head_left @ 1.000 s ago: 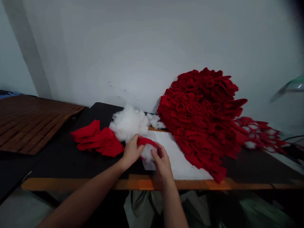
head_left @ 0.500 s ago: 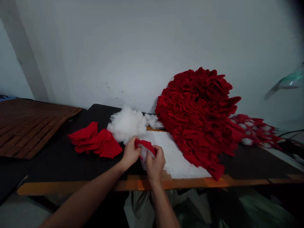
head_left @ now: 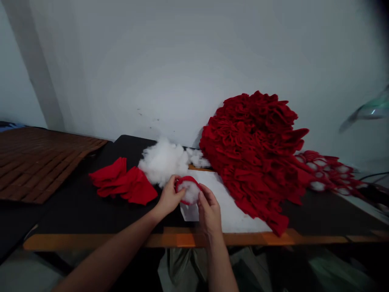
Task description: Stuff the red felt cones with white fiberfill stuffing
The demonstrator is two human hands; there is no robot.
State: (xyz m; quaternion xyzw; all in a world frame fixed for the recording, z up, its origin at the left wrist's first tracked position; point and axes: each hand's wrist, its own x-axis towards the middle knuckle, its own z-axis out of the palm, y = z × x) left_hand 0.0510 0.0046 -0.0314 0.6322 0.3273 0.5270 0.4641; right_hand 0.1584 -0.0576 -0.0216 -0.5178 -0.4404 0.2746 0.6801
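Between my two hands is a red felt pouch (head_left: 186, 179), its round mouth facing up and white fibre stuffing (head_left: 191, 192) showing inside. My left hand (head_left: 170, 195) pinches its left rim, thumb at the edge of the opening. On the right side, my right hand (head_left: 209, 209) grips the rim between thumb and fingers. Just behind my left hand lies a fluffy heap of white stuffing (head_left: 164, 161). Several folded red felt pieces (head_left: 123, 181) lie to the left on the black table.
A tall pile of red felt pieces (head_left: 252, 150) stands at the right on a white sheet (head_left: 234, 217). Beyond it lie several red pieces filled with white (head_left: 326, 172). A brown woven mat (head_left: 42, 162) is at the left. The table (head_left: 75, 219) has an orange-brown front edge.
The pouch's mouth has been spread into a round opening turned upward, so the stuffing inside shows. My right hand has moved slightly right, from over the opening to its rim.
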